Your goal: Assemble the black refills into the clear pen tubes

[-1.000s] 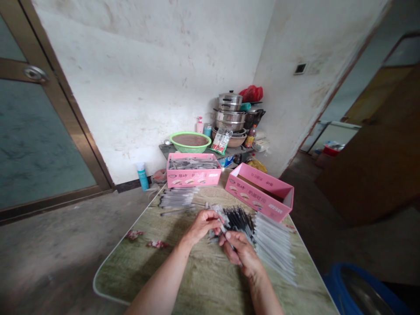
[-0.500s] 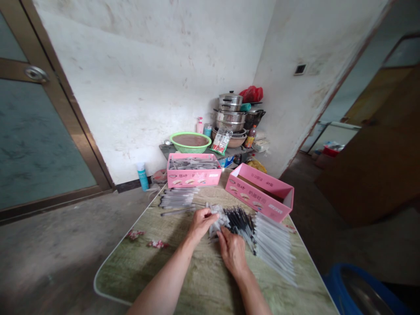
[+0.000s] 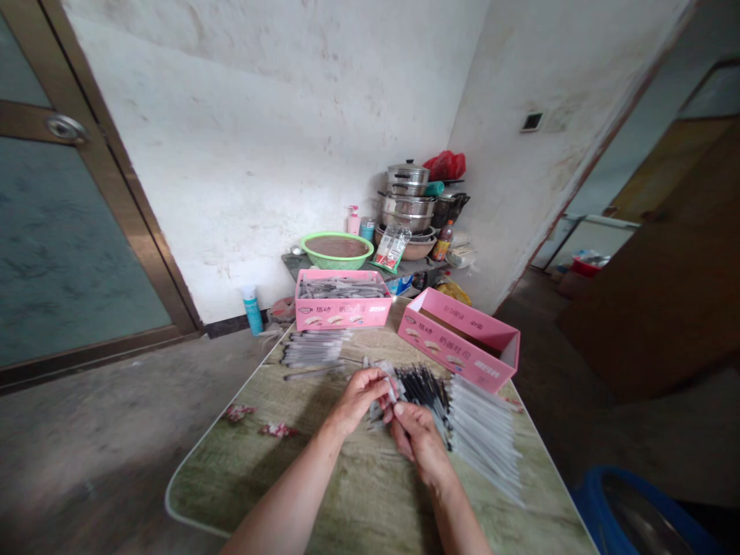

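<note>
My left hand [image 3: 359, 399] pinches a small whitish translucent piece [image 3: 391, 391], which looks like a pen cap, over the middle of the table. My right hand [image 3: 421, 438] is closed close beside it, thumb against forefinger; what it grips is too small to make out. Beneath both hands lies a loose pile of similar translucent pieces [image 3: 375, 416], partly covered. Just right of the pile are black-tipped pen parts [image 3: 425, 389] in a heap. Long clear pen barrels [image 3: 486, 439] lie side by side farther right. Several capped pens [image 3: 312, 351] rest in a row at the left.
A pink box [image 3: 342, 314] full of pens stands at the table's back edge. Another pink box [image 3: 456, 347], its visible inside bare, sits angled to its right. Behind are a green basin [image 3: 336, 258] and stacked pots [image 3: 408, 204]. A blue tub [image 3: 601, 509] stands at lower right.
Both hands have lifted from the pile and come together, fingertips almost meeting. The left now holds up a small translucent piece. The boxes and pens stay put.
</note>
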The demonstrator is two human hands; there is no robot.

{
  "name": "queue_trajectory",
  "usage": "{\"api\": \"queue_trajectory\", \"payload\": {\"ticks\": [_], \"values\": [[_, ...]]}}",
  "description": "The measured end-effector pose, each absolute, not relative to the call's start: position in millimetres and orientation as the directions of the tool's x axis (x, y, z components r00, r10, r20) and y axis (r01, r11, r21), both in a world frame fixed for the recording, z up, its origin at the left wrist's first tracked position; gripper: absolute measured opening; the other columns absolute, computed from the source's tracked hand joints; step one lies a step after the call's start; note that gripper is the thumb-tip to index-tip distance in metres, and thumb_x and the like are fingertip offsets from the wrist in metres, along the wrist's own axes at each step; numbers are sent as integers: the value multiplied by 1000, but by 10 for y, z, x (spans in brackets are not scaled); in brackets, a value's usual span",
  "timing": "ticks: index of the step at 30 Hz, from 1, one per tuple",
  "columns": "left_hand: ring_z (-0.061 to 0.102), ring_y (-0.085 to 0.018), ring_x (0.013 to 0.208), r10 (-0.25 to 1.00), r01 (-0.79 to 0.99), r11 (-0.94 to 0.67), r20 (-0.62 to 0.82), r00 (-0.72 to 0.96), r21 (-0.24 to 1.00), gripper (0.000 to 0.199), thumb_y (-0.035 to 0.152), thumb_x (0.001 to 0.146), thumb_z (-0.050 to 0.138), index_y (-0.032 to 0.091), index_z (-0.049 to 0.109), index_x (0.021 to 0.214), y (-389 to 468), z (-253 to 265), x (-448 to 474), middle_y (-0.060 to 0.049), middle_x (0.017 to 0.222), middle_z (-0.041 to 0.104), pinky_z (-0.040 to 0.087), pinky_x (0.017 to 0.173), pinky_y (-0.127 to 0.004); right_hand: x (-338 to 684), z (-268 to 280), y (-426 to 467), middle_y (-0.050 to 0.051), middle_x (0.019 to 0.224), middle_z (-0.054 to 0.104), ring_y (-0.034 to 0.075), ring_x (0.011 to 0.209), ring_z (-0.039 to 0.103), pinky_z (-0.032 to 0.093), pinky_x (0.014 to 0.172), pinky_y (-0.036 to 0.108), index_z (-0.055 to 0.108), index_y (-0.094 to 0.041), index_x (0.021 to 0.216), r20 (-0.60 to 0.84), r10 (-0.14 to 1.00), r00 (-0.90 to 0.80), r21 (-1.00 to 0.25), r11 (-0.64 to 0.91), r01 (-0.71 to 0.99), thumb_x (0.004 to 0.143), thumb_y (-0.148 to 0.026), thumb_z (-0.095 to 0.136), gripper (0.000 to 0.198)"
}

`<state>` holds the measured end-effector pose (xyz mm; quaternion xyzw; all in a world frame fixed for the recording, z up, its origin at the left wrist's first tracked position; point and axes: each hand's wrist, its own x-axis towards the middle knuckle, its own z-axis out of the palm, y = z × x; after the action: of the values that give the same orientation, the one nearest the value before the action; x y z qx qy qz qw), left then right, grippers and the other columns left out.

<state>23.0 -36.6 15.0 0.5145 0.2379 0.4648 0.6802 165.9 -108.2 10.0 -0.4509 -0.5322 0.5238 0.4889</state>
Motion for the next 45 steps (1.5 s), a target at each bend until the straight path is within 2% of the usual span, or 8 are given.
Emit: {"api": "queue_trajectory", "payload": {"ticks": [7,10,14,18,23,28,37,45], "values": [[55,-11,52,963,-410,85,31,269,908,42,49,65,81,10,69,78,-344,73,328,-4,63,64,45,49,-23,1600,89,-1077,7,61,63,17,53,55,29,53,25,68,-17,85,390,917,84,-659,214,721,98,-50,37,47],[53,-10,50,964,-399,84,26,264,913,41,48,66,81,10,70,77,-322,86,300,-3,60,63,44,48,-22,1569,55,-1072,7,60,62,16,52,55,31,52,25,67,-17,83,348,932,98,-730,204,652,96,-54,38,49],[51,-10,48,919,-364,106,49,392,925,39,47,70,79,9,72,78,-303,117,230,-3,58,62,41,48,-22,1575,28,-1056,-2,43,49,11,34,37,27,39,23,63,-17,79,24,999,-38,-992,28,125,91,-67,38,58],[53,-9,51,897,-359,95,76,436,929,37,45,72,78,9,72,79,-330,132,242,-5,63,65,42,50,-21,1622,45,-1063,-6,38,43,7,29,25,20,36,21,63,-14,81,-55,986,-157,-990,-74,-120,90,-64,45,54],[50,-9,45,938,-376,112,28,347,920,41,47,66,81,9,70,76,-345,107,313,-2,55,61,40,45,-21,1620,92,-1077,-4,44,45,10,37,34,24,43,23,59,-17,71,198,980,2,-929,187,320,95,-57,41,50],[49,-9,44,992,-419,63,-11,124,906,42,48,60,83,12,65,68,-275,119,245,-1,54,60,40,42,-20,1605,34,-1111,5,56,62,14,47,56,27,50,25,63,-17,77,494,869,12,-400,215,891,102,-38,32,46],[65,-18,70,923,170,-377,354,148,911,28,35,84,63,21,76,104,-249,56,153,-6,86,74,49,66,-26,1900,22,-1040,7,69,72,20,56,64,37,54,28,63,-14,117,515,839,176,-371,33,928,102,-35,28,44],[63,-20,91,808,480,-588,436,398,651,27,21,85,63,27,75,109,-296,38,142,-5,96,70,47,85,-30,2724,24,-1136,13,85,71,28,84,55,34,71,37,77,-18,97,694,662,283,-137,-265,954,91,-26,45,33]]}}
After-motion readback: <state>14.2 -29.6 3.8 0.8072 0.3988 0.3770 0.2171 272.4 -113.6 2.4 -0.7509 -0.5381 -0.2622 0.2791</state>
